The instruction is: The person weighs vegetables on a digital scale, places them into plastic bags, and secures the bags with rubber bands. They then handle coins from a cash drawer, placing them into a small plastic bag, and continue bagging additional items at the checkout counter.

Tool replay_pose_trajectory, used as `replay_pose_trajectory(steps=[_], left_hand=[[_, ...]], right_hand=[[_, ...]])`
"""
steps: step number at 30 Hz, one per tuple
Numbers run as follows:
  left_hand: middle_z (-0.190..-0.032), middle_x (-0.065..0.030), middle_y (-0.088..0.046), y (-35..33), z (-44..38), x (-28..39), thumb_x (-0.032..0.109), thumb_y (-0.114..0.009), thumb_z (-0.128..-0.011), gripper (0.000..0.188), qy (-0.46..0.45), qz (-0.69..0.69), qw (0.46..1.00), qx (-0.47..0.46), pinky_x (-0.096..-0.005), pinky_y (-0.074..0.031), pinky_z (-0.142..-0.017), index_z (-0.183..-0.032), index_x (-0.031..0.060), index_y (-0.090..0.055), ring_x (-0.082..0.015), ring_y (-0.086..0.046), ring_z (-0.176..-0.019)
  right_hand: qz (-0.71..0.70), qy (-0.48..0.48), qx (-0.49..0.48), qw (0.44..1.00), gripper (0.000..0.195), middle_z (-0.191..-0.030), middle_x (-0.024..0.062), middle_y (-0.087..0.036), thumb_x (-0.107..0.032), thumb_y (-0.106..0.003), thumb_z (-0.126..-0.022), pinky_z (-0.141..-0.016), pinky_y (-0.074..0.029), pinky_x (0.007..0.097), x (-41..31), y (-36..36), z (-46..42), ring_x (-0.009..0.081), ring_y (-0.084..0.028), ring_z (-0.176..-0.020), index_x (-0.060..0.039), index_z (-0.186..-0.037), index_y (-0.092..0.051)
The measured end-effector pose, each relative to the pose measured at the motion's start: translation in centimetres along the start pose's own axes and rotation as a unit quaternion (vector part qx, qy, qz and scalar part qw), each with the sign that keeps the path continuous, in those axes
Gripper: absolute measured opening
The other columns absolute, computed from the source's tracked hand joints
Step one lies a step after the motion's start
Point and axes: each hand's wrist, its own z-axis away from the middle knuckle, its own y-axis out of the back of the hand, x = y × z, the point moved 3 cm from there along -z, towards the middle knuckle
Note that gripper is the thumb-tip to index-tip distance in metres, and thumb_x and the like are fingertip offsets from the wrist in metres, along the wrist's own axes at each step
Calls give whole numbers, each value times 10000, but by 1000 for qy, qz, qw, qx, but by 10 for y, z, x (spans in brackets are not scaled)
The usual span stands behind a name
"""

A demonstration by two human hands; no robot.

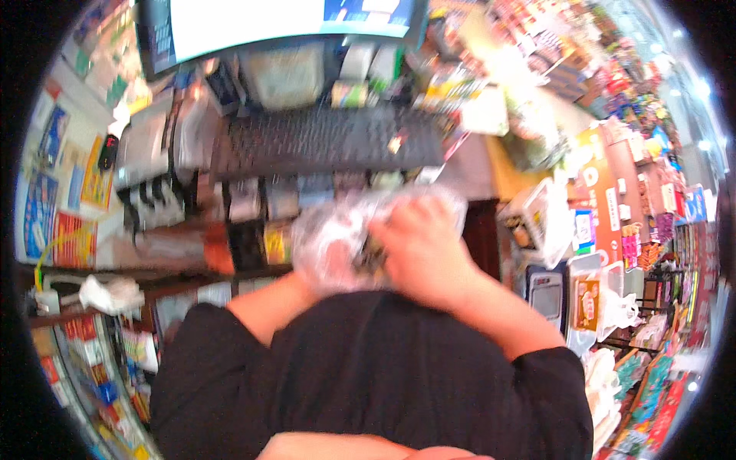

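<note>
A clear plastic bag [316, 230] with dark, blurred contents [371, 253] is held close in front of my black shirt. My left hand [336, 259] is around the bag's left side, partly seen through the film. Over the bag's right part lies my right hand [422, 247], its fingers curled beside the dark contents. Whether these fingers pinch the film or some of the contents is hidden by blur. Just beyond the bag runs a black keyboard [322, 138] on the counter.
A monitor [247, 26] stands at the back. Left of the keyboard sits a grey and black device [149, 144]. A white basket [532, 221] with a plastic bag is at right, above a card terminal-like device [546, 293]. Below the keyboard is a compartment tray [247, 247]. Stocked shelves [661, 276] line the right.
</note>
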Motion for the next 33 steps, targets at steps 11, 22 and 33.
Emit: replay_pose_trajectory(steps=[11, 22, 33], left_hand=[[-1405, -83, -563, -20, 12, -22, 338, -890, -754, 811, 117, 199, 973, -15, -415, -384, -1158, -1445, 133, -517, -240, -513, -1332], [-1536, -108, -507, -2, -17, 24, 167, -771, -865, 725, 126, 667, 734, 9, -383, -389, -1172, -1515, 43, -473, -225, -511, -1364], [-1524, -103, -532, 2, -16, 23, 142, -823, -816, 764, 53, 478, 876, 40, -336, -422, -1129, -1505, 70, -499, -206, -539, -1328]], right_hand=[[28, -6, -7, 1000, 283, -934, 80, -573, -142, -680, -721, -892, -394, 455, -2, 0, -7, 299, -539, -978, -71, -995, -693], [-53, 26, -39, 998, 491, -913, 50, -557, -49, -702, -651, -918, -402, 449, -9, 14, 15, 294, -539, -959, -129, -1136, -727], [-25, 12, 17, 999, 407, -868, 24, -546, -19, -682, -652, -888, -402, 434, -5, 21, 15, 266, -551, -923, -150, -1030, -757]])
